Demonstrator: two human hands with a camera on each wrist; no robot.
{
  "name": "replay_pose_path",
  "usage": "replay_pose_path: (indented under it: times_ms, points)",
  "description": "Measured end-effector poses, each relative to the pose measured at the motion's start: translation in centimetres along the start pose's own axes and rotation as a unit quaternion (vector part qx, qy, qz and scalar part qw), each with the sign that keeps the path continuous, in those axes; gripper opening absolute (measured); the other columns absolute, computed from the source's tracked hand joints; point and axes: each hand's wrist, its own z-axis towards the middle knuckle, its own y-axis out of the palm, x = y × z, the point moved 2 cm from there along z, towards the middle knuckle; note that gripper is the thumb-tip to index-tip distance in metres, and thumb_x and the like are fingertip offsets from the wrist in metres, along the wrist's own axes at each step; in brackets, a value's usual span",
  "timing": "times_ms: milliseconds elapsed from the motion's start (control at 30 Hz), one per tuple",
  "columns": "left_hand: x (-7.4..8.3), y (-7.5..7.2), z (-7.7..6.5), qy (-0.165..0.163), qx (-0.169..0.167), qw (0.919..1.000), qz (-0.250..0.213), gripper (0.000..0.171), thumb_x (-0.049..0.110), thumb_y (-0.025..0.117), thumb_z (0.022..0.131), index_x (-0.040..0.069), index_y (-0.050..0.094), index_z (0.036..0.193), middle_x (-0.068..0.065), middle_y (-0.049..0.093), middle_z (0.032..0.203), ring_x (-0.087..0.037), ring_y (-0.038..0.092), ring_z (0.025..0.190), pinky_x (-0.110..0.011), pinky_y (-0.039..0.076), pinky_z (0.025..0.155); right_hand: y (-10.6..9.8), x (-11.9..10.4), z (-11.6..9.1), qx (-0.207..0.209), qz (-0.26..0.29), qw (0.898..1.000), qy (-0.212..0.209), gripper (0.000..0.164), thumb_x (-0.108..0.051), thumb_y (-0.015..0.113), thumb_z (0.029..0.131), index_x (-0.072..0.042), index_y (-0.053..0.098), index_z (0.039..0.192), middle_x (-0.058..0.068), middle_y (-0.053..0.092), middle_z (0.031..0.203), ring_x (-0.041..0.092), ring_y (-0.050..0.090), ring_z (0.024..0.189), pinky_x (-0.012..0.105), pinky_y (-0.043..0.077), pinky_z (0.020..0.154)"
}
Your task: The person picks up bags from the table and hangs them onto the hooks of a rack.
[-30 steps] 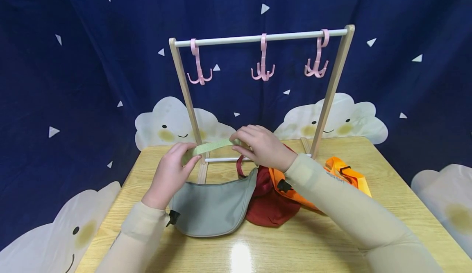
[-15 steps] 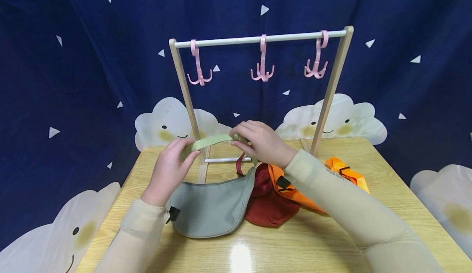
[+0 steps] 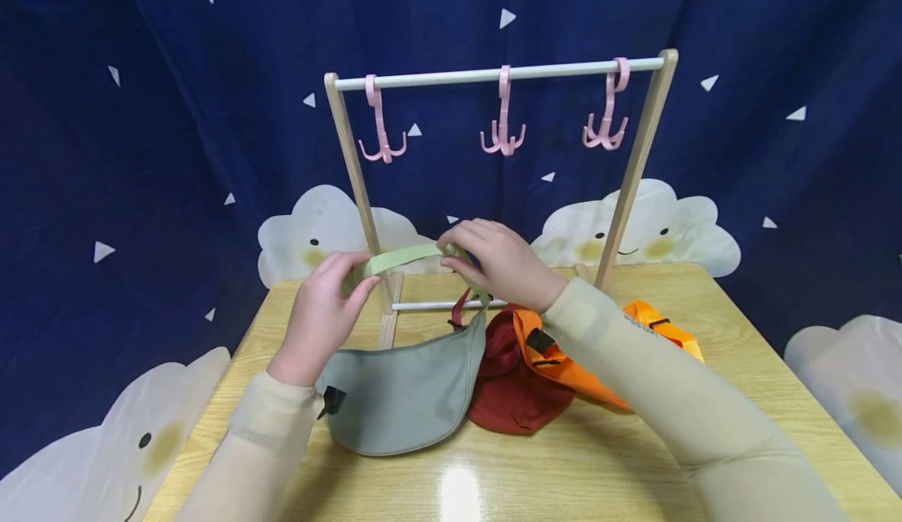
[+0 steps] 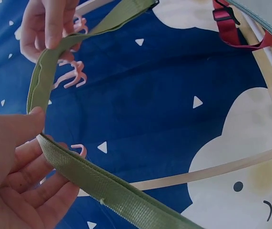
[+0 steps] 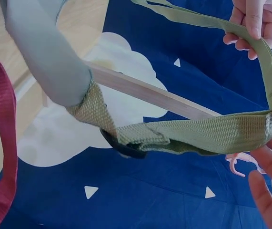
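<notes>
My left hand (image 3: 322,315) and right hand (image 3: 499,262) pinch a pale green webbing strap (image 3: 405,257), one at each end of a short raised span. The strap belongs to a grey-green crescent bag (image 3: 405,393), which stands upright below my hands on the table. In the left wrist view the strap (image 4: 78,171) runs doubled between thumb and fingers. A dark buckle (image 5: 126,145) joins the strap to the bag's corner in the right wrist view. Behind the hands, three pink hooks (image 3: 503,127) hang from the white rail (image 3: 451,77) of a wooden rack.
A dark red bag (image 3: 517,408) lies right of the grey-green one, partly under an orange bag (image 3: 585,377) that my right sleeve partly covers. The rack's wooden posts (image 3: 637,170) stand at the back of the table (image 3: 564,475), before a blue cloud-print curtain (image 3: 176,154).
Both hands have risen a little with the strap, the right one more. More of the strap near the bag's right corner shows now. The bag's upper right corner has lifted slightly.
</notes>
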Motion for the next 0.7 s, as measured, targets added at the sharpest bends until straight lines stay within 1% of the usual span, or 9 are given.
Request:
replay_pose_path:
  times_ms: [67,200,400,533,700]
  points:
    - [0.2,-0.1,0.2,0.0,0.004,1.0,0.001,0.03,0.014,0.077,0.093,0.003,0.069,0.12,-0.012,0.069,0.111,-0.025,0.064,0.087,-0.041,0.057,0.074,-0.1,0.0,0.2,0.003,0.001,1.0,0.003,0.019,-0.02,0.071,0.099,-0.008,0.068,0.112,0.003,0.068,0.097,0.015,0.054,0.079,0.031,0.049,0.076]
    - [0.3,-0.1,0.6,0.003,0.014,0.9999,0.003,0.029,0.015,0.076,0.094,0.002,0.069,0.12,-0.013,0.069,0.11,-0.026,0.065,0.086,-0.042,0.056,0.074,-0.2,0.0,0.5,0.008,0.004,1.0,0.013,0.018,-0.021,0.07,0.099,-0.008,0.067,0.112,0.003,0.066,0.095,0.015,0.053,0.079,0.03,0.049,0.076]
    - [0.6,-0.3,1.1,0.01,0.023,0.9997,0.001,0.03,0.015,0.076,0.094,0.002,0.069,0.12,-0.013,0.069,0.109,-0.025,0.064,0.085,-0.041,0.056,0.072,-0.2,0.2,0.9,0.02,0.004,1.0,0.023,0.018,-0.02,0.071,0.098,-0.008,0.067,0.112,0.004,0.069,0.1,0.018,0.058,0.084,0.031,0.052,0.081]
    - [0.7,-0.5,1.4,0.008,0.02,0.9998,0.0,0.03,0.015,0.075,0.095,0.002,0.069,0.121,-0.013,0.069,0.11,-0.025,0.064,0.087,-0.041,0.057,0.074,-0.3,0.3,1.1,0.037,-0.004,0.999,0.016,0.018,-0.019,0.073,0.097,-0.007,0.068,0.111,0.005,0.071,0.102,0.019,0.06,0.086,0.034,0.053,0.084]
    - [0.9,-0.7,1.8,0.009,0.029,0.9995,0.0,0.029,0.014,0.076,0.095,0.002,0.069,0.12,-0.014,0.069,0.11,-0.027,0.065,0.088,-0.044,0.057,0.077,-0.4,0.2,1.5,0.058,-0.014,0.998,0.008,0.018,-0.019,0.073,0.097,-0.007,0.068,0.11,0.005,0.071,0.102,0.021,0.061,0.085,0.035,0.051,0.082]
